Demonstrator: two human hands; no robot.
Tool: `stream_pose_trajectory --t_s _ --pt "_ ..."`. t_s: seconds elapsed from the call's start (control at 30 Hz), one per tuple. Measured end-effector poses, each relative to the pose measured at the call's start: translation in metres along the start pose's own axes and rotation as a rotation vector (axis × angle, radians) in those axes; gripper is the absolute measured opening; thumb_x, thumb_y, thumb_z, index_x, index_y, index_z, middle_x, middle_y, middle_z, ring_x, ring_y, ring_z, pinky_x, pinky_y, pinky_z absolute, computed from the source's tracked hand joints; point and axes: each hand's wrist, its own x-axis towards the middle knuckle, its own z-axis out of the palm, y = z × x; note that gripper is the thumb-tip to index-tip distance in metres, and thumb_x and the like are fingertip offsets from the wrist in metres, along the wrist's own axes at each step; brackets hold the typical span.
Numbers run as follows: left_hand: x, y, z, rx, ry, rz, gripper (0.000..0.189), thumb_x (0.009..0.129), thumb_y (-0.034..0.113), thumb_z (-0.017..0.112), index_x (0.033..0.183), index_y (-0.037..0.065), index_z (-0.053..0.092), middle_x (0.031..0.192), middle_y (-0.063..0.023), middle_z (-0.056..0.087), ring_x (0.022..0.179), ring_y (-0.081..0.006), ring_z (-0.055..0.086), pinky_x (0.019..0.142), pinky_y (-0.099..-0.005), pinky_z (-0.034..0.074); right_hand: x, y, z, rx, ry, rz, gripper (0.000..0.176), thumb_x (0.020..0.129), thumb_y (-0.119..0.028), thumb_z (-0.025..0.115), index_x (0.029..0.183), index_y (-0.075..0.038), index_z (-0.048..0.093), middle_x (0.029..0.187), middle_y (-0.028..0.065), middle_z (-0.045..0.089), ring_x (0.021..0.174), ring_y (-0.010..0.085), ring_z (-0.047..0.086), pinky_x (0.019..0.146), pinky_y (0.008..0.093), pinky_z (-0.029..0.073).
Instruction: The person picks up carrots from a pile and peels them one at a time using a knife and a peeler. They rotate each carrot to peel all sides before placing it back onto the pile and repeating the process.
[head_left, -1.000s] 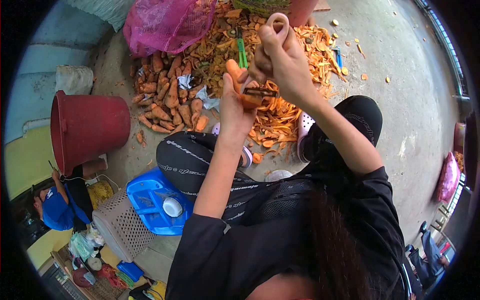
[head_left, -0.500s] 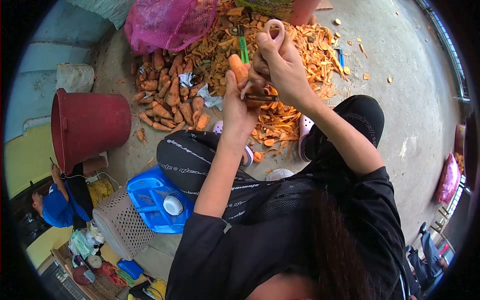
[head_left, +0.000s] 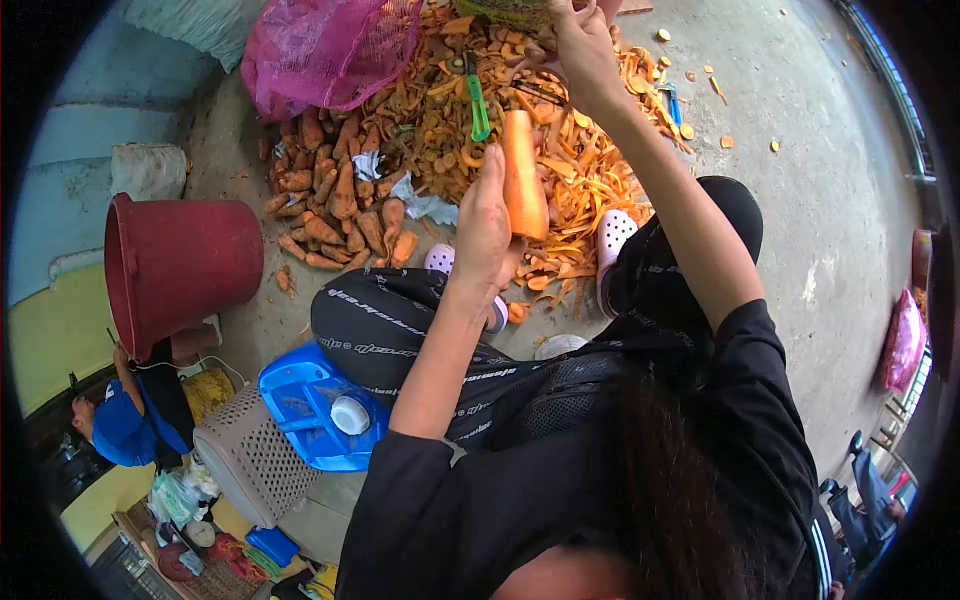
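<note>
My left hand [head_left: 485, 220] is closed round a carrot [head_left: 524, 185], which stands nearly upright in the view with a smooth, bright orange side showing. Beyond it, my right hand [head_left: 588, 55] grips a peeler [head_left: 540, 92] with a pale pinkish handle and a dark blade. The peeler is apart from the carrot, over a heap of orange peelings [head_left: 590, 165]. A green-handled tool [head_left: 477, 110] lies on the peelings near the carrot's tip. Left of the heap are several unpeeled carrots [head_left: 335, 190].
A pink mesh sack [head_left: 330, 55] lies behind the unpeeled carrots. To the left stand a red bucket [head_left: 190, 265], a blue jerrycan [head_left: 315, 400] and a beige perforated basket [head_left: 255, 455]. A blue-handled tool [head_left: 674, 105] is right of the heap. Another person in blue [head_left: 130, 420] is at far left.
My right hand has moved forward with the peeler, off the carrot. My left hand has turned the carrot more upright, so its smooth side shows.
</note>
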Motion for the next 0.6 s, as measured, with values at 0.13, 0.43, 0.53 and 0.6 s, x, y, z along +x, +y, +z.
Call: stream_pose_trajectory --t_s 0.13,0.43,0.53,0.6 --pt "0.006 0.003 -0.011 0.071 0.127 0.078 0.039 0.097 0.042 0.037 0.113 0.008 0.048 0.084 -0.0033 0.053 0.072 -0.0129 0.056 0.062 -0.0295 0.051 0.0 -0.009 0.005 -0.467 0.032 -0.531 0.019 0.098 -0.026 0.042 0.108 -0.011 0.034 0.072 -0.001 0.038 0.05 0.0079 0.039 0.043 0.0236 0.04" --pt "0.008 0.012 -0.013 -0.07 0.271 0.127 0.044 0.099 0.044 0.028 0.114 0.008 0.046 0.092 -0.0042 0.054 0.085 -0.0149 0.057 0.072 -0.0309 0.05 -0.088 -0.027 0.039 0.123 -0.265 0.043 0.021 0.099 -0.029 0.041 0.097 -0.01 0.031 0.058 0.0009 0.037 0.046 0.012 0.044 0.044 0.0254 0.039" --pt "0.008 0.011 -0.017 -0.147 0.295 0.112 0.044 0.099 0.045 0.028 0.118 0.008 0.041 0.091 -0.004 0.053 0.087 -0.0154 0.057 0.076 -0.0311 0.049 -0.095 -0.024 0.041 0.174 -0.286 0.006 0.02 0.099 -0.026 0.041 0.098 -0.01 0.029 0.06 0.0006 0.038 0.044 0.0095 0.041 0.042 0.0237 0.036" --pt "0.006 0.011 -0.019 -0.103 0.292 0.121 0.044 0.099 0.045 0.027 0.118 0.007 0.041 0.09 -0.0044 0.052 0.087 -0.0152 0.056 0.077 -0.0315 0.049 -0.097 -0.02 0.04 0.189 -0.289 0.021 0.019 0.099 -0.025 0.041 0.098 -0.01 0.029 0.06 0.0004 0.037 0.044 0.0085 0.039 0.041 0.0234 0.036"
